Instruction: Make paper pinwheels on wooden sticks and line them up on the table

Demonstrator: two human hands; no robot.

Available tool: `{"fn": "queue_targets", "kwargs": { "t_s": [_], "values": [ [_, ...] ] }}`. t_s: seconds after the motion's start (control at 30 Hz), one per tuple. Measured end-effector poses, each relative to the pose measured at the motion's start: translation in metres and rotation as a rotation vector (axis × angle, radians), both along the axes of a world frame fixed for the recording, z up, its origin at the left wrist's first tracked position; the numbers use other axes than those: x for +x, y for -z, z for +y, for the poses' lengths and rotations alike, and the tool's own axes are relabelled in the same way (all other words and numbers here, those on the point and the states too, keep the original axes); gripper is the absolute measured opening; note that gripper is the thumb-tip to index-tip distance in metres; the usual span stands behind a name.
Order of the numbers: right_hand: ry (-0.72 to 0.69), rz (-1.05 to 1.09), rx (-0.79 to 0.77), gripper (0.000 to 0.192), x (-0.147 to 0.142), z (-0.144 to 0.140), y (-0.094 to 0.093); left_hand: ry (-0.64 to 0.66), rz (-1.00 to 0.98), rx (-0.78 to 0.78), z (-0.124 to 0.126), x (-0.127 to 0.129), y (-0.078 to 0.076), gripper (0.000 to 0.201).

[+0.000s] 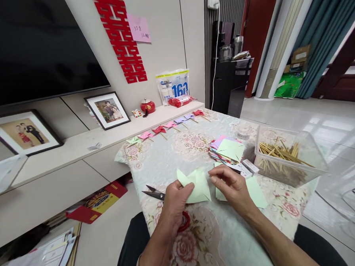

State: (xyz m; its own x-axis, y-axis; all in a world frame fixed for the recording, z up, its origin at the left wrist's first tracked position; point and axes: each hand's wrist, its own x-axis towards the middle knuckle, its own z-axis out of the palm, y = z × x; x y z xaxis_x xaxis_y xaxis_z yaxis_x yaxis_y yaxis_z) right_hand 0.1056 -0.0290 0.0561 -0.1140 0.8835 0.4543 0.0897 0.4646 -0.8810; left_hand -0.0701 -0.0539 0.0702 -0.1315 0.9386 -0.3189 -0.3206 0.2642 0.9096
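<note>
While the left hand (176, 198) pinches the folded green paper (196, 184) over the table (173, 157), the right hand (232, 185) grips its far corner, scissors (153, 193) lying just beside

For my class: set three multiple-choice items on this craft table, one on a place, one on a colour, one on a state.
1. Where do the scissors lie?
A. left of the left hand
B. in the clear box
C. on the shelf

2. What colour is the folded paper in the hands?
A. red
B. pale green
C. purple

3. How is the right hand placed?
A. fingertips at the paper's edge
B. gripping sticks
C. flat on the cloth

Answers: 1 A, blades show left of the knuckles; 2 B, it is light green; 3 A, fingers reach the paper.
</note>
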Motion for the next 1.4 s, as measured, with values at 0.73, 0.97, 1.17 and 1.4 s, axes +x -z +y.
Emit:
{"fn": "queue_targets", "kwargs": {
  "t_s": [0.73, 0.97, 1.17, 1.4],
  "values": [
    [-0.214, -0.321, 0.366, 0.021, -0.009, -0.006, 0.006, 0.132, -0.165, -0.062, 0.005, -0.014, -0.012, 0.033],
    [-0.332, -0.227, 0.209, 0.008, -0.010, -0.007, -0.001, 0.086, -0.005, -0.032, 0.001, -0.006, -0.011, 0.025],
    [-0.292, -0.231, -0.094, 0.015, -0.012, -0.010, -0.006, 0.121, 0.042, -0.003, -0.001, -0.002, -0.008, 0.023],
    [-0.294, -0.134, -0.461, 0.017, -0.016, -0.007, -0.002, 0.155, 0.062, 0.021, -0.001, -0.001, -0.003, 0.026]
  ]
}}
